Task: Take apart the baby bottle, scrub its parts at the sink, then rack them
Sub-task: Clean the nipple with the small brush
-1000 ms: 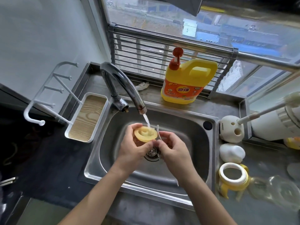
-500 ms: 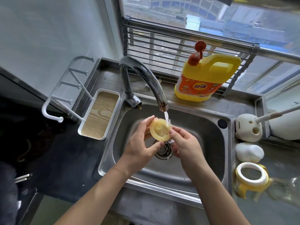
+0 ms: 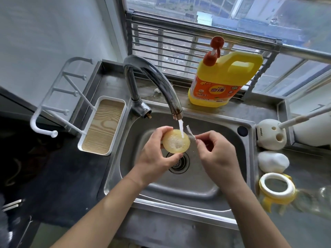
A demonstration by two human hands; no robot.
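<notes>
My left hand [image 3: 155,158] grips yellow silicone nipple [image 3: 176,141] by rim, mid-basin in sink [image 3: 179,211], above drain strainer [image 3: 179,163]. Nipple's wide hollow base faces up, axis near vertical, tip hidden below. Tap [image 3: 152,81] stream [image 3: 181,129] falls into it; foam inside. My right hand [image 3: 216,158], beside nipple, pinches thin clear strip [image 3: 190,133] pointing up-left. Both hands well apart from basin walls. Right counter: brush holder [image 3: 270,134], white cap [image 3: 273,161], yellow-handled collar ring [image 3: 276,189]. Left: drying rack [image 3: 103,126]. Behind: detergent jug [image 3: 222,81].

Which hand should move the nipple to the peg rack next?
Left, likely: the left hand holds the nipple, the peg rack stands on that side, and the right hand pinches a clear strip.
</notes>
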